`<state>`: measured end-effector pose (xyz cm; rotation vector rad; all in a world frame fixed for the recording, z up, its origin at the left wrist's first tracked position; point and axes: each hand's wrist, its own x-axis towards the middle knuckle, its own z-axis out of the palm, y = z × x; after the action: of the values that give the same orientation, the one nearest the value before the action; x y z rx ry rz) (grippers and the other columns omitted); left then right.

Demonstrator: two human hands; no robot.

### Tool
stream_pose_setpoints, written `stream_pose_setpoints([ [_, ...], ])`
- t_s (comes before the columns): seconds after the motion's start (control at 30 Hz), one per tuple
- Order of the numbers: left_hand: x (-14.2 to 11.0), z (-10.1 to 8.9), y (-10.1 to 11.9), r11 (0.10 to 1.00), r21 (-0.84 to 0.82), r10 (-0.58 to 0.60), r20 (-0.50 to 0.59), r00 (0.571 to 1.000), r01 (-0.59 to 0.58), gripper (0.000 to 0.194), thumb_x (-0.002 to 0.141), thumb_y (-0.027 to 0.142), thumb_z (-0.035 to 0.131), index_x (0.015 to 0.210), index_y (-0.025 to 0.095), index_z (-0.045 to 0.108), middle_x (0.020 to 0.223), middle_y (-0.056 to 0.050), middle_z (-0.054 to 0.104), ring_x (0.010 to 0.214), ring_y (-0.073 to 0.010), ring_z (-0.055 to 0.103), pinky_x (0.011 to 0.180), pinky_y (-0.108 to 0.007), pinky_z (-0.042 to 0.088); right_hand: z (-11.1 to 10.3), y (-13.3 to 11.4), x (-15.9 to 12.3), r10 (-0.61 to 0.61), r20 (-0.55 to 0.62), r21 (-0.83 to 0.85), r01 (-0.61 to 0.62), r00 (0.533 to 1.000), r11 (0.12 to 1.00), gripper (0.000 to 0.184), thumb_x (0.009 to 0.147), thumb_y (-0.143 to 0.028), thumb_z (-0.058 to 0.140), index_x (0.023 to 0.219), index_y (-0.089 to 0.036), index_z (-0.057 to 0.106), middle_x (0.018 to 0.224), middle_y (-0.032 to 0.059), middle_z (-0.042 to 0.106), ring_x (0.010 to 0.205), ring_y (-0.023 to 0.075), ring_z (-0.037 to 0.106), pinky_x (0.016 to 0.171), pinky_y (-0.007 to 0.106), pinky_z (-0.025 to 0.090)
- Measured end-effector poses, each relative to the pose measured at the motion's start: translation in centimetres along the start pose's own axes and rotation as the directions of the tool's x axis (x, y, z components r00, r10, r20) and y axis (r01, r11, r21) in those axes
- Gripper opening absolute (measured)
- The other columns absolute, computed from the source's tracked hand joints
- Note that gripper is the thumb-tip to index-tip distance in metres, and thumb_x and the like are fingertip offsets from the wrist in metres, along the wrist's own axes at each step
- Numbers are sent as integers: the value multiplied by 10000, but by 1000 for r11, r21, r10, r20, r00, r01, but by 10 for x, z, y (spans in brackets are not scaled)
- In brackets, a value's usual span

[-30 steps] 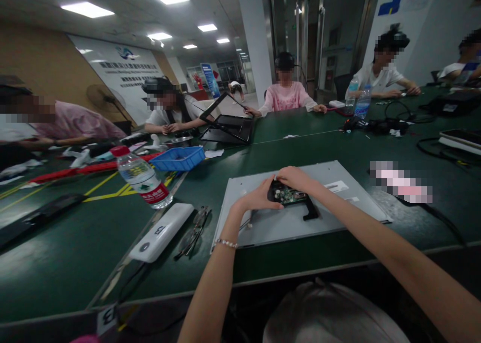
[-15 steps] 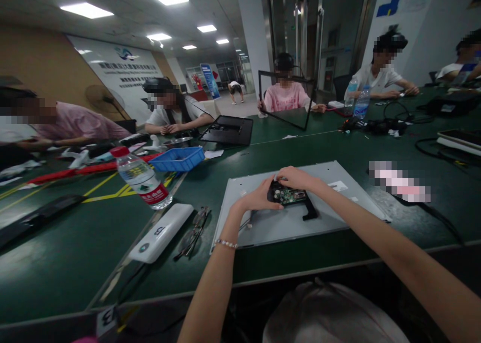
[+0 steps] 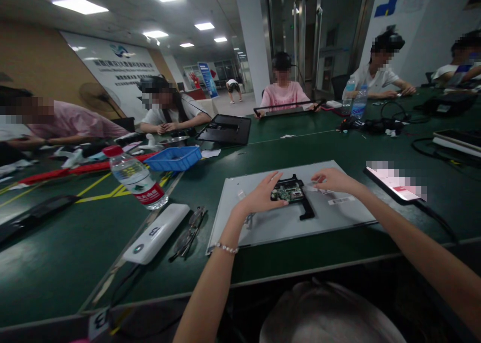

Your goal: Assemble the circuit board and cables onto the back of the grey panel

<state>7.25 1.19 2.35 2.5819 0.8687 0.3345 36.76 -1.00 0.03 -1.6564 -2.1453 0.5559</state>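
A pale grey flat panel (image 3: pixel 233 225) lies on the green table in front of me. On it rests a green circuit board (image 3: pixel 287 192) in a black plastic bracket (image 3: pixel 307 210) with an arm that hooks toward me. My left hand (image 3: pixel 259 195) braces the board's left side, thumb at the near edge and fingers stretched toward the far corner. To the right of the bracket, my right hand (image 3: pixel 332 180) is closed in a pinch just over the panel. A small whitish piece is at its fingertips, too faint to name. A barcode label (image 3: pixel 341 201) is stuck below that hand.
Left of the panel are folded glasses (image 3: pixel 189 233), a white power bank (image 3: pixel 158 235), a water bottle (image 3: pixel 137 178) and a blue tray (image 3: pixel 175 158). A phone (image 3: pixel 394 183) with a cable lies to the right. Across the table, a person in pink holds a black frame (image 3: pixel 289 108).
My right hand has moved off the board to the right, uncovering the bracket's far edge. My left hand stays at the board. The person opposite has lowered the black frame toward the table.
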Motion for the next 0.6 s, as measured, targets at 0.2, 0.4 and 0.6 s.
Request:
stream_pose_setpoints([
  [0.2, 3, 4, 9, 999, 11, 45, -10, 999, -45, 759, 822, 492, 545, 1451, 224, 215, 1522, -86, 206, 1391, -266, 209, 1144, -431, 204, 7, -12, -8, 5, 4, 24, -5, 1000, 1000, 157, 739, -207, 643, 867, -148, 711, 948, 107, 703, 869, 219, 641, 796, 310, 478],
  [0.4, 4, 7, 9, 999, 13, 39, -13, 999, -38, 729, 829, 461, 540, 1446, 225, 231, 1515, -78, 226, 1380, -268, 236, 1142, -421, 214, 12, -12, -8, 37, -19, 120, -34, 999, 992, 174, 743, -159, 613, 907, -151, 670, 885, 73, 699, 816, 178, 640, 739, 270, 489],
  [0.6, 6, 9, 13, 998, 28, 66, -24, 998, -65, 662, 841, 410, 533, 1427, 245, 273, 1494, -58, 275, 1366, -259, 264, 1136, -430, 230, 14, -14, -9, 49, -58, 229, -35, 997, 973, 190, 752, -184, 608, 929, -159, 673, 843, 59, 701, 769, 169, 647, 710, 268, 500],
])
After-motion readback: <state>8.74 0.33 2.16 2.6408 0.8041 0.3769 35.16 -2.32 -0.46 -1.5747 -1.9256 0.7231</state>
